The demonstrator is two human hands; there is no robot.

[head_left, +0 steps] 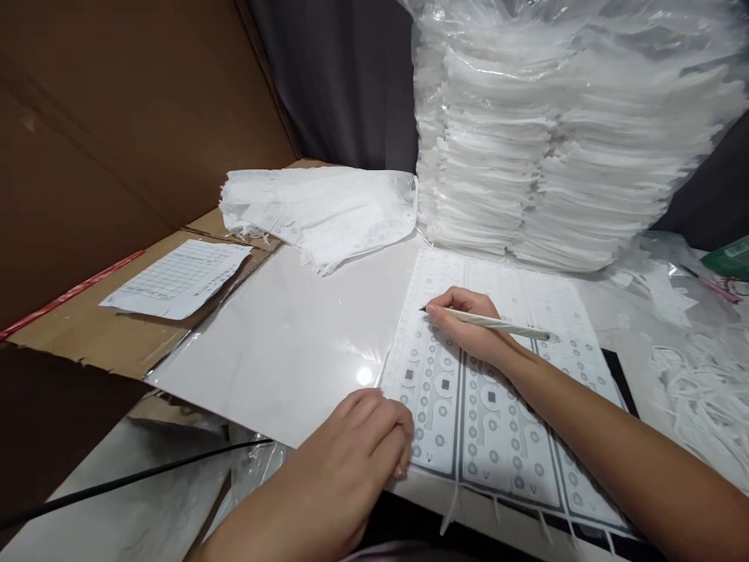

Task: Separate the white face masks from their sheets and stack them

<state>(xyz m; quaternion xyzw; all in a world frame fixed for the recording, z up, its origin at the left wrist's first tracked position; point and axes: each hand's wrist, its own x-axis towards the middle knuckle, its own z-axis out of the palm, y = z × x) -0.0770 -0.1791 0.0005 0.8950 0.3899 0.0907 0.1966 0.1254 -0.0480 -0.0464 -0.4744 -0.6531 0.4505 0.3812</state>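
My right hand [471, 324] is closed around a slim white pen [497, 321], its dark tip pointing left. The pen tip is over the upper left part of a white printed sheet [503, 445], though I cannot tell whether it touches. Grey circles, dark squares and long grey lines mark the sheet, and short white strings hang from its near edge. My left hand [368, 437] rests at the sheet's lower left edge with its fingers curled in. What lies under those fingers is hidden.
Behind the sheet stands a tall plastic-wrapped stack [562, 156] of white material. A loose pile of printed sheets [328, 207] lies to its left. A paper with a grid [181, 277] rests on cardboard at left. White strings [702, 382] are heaped at right.
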